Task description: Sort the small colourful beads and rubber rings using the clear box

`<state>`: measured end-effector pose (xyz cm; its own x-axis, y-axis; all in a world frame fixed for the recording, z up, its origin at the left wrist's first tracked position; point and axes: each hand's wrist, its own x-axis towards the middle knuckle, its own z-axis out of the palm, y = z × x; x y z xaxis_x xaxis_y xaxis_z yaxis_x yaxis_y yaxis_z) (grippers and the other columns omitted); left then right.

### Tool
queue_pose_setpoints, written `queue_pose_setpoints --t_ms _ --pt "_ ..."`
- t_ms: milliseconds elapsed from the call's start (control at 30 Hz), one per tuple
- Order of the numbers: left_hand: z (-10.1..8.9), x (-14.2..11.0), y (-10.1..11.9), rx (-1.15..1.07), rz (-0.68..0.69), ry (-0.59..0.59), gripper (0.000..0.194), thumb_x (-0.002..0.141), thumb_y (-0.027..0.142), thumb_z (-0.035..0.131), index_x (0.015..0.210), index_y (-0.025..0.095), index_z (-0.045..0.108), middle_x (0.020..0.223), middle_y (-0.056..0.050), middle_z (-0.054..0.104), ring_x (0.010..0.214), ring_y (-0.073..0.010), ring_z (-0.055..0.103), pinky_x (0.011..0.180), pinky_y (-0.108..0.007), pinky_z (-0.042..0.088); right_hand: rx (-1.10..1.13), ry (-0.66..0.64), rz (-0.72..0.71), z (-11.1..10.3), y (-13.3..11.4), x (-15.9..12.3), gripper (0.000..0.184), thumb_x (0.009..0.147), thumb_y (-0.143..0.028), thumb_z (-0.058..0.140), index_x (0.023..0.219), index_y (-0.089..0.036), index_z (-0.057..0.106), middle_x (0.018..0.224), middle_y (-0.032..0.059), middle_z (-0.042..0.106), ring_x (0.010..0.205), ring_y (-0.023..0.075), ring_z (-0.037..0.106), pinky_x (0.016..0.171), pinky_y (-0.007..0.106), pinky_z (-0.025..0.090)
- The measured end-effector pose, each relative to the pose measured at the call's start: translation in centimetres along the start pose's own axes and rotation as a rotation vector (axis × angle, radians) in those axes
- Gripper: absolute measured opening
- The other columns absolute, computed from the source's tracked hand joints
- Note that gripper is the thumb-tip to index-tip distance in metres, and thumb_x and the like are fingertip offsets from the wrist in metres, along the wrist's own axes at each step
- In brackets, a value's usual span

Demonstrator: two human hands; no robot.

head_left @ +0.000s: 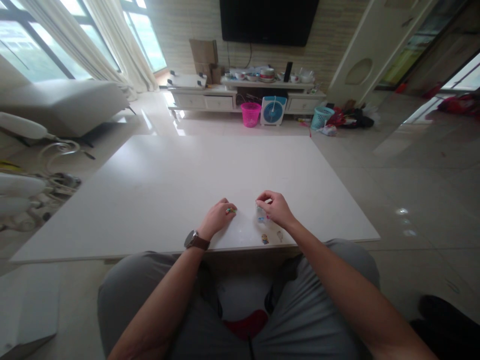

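Observation:
My left hand (219,218), with a watch on its wrist, rests on the white table, its fingers closed round a small green, multicoloured piece (230,210). What kind of piece it is cannot be made out. Between the thumb and fingers of my right hand (276,207) is the upper edge of a small clear plastic bag (260,215), which shows bits of blue and pink. Just below the bag lies a small yellow-and-blue figure (265,239). To its right, close to the table's near edge, is a small metal keyring (279,236).
The wide white table (210,165) spans the area before my knees. Chairs (22,185) stand at its left. Beyond it are a pink basket (251,115), a blue fan (273,111), a light-blue basket (321,118) and a low cabinet (219,103) bearing dishes.

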<state>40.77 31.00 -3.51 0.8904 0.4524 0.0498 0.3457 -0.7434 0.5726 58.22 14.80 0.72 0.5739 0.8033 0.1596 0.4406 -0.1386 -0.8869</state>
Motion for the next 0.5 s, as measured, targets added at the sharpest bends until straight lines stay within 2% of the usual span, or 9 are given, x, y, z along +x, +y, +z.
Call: queue_pose_setpoints --t_ms 300,500 --pt "0.02 0.05 -0.49 -0.013 0.018 0.025 0.026 0.087 0.019 0.054 0.1 0.02 0.077 0.102 -0.008 0.064 0.091 -0.0194 0.064 0.09 -0.032 0.05 -0.007 -0.01 0.021 -0.02 -0.2 -0.04 0.013 0.078 -0.029 0.064 0.074 -0.018 0.07 0.078 0.0028 0.069 0.071 0.0158 0.062 0.061 0.025 0.047" --pt "0.14 -0.02 -0.43 -0.011 0.017 0.024 0.031 0.083 0.014 0.052 0.101 0.021 0.077 0.103 -0.007 0.063 0.082 -0.0163 0.063 0.084 -0.03 0.051 -0.011 -0.012 0.01 -0.08 -0.08 0.0 0.013 0.078 -0.029 0.064 0.074 -0.018 0.07 0.078 0.003 0.07 0.072 0.016 0.062 0.062 0.026 0.048"
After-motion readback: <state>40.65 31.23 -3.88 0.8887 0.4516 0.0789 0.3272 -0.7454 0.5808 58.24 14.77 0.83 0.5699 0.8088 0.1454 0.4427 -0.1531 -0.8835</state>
